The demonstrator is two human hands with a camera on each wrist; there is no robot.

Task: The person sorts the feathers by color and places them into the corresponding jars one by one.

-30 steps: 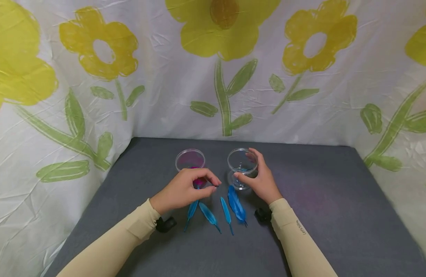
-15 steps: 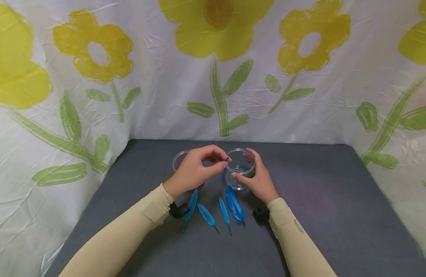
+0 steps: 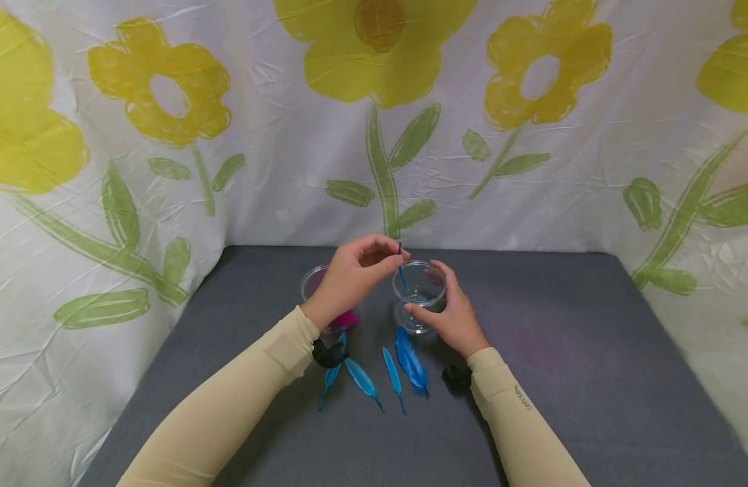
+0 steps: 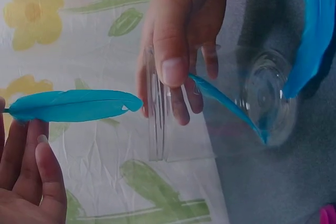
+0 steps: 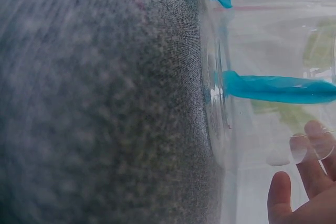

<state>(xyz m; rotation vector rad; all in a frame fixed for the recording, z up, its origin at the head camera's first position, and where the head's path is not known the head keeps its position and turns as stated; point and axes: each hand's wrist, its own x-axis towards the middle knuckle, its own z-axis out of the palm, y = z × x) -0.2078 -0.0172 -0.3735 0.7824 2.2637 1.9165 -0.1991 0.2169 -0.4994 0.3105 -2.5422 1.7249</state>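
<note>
My left hand (image 3: 360, 272) pinches a blue feather (image 4: 76, 105) by its quill, over the mouth of a clear plastic jar (image 3: 419, 297). The feather hangs tip down right at the rim in the head view. Around the jar's right side, my right hand (image 3: 452, 316) grips it with thumb in front and fingers behind. Another blue feather (image 4: 231, 106) leans inside this jar, as the left wrist view shows. On the dark cloth in front of the jar lie several blue feathers (image 3: 363, 383), including a broader, darker one (image 3: 412, 362).
A second clear jar (image 3: 310, 283) with something bright pink (image 3: 346, 319) in it stands to the left, partly hidden by my left hand. The grey table cloth (image 3: 569, 406) meets a white flowered curtain (image 3: 276, 203) at the back. Black wrist cameras (image 3: 456, 379) hang below both wrists.
My left hand has moved right and up from in front of the left jar to over the right jar's mouth, bringing the blue feather along. The right hand stays around its jar.
</note>
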